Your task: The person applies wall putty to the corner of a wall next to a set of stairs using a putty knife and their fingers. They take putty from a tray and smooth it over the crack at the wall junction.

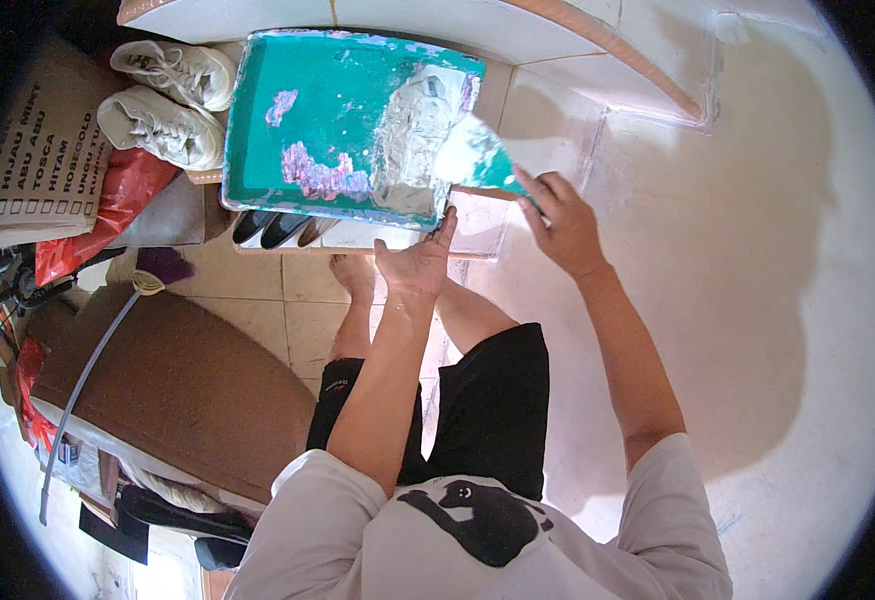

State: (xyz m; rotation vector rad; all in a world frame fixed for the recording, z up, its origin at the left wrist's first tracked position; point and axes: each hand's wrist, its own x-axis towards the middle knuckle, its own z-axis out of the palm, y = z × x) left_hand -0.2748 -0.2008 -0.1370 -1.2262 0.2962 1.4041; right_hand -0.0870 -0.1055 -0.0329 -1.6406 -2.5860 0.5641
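Scraper with a teal, putty-smeared triangular blade is held in the right hand; grip clamped on the handle, blade angled over the right end of the tray. Rectangular teal plastic tray with a stained rim is set in front of the person. Thick grey-white putty is heaped along the tray's right side; dried pinkish-purple patches are seen on its bottom. Left hand is placed at the tray's near edge, toward the right corner, thumb spread apart; fingers partly hidden, so whether that grip is closed on the tray cannot be told.

White lace-up sneakers are placed just left of the tray. Dark shoes are partly covered by its near edge. Farther left, a printed brown cardboard box and a red plastic bag are seen. Cream floor tiles are shown below. A shadow is cast on the pale smooth surface at right.
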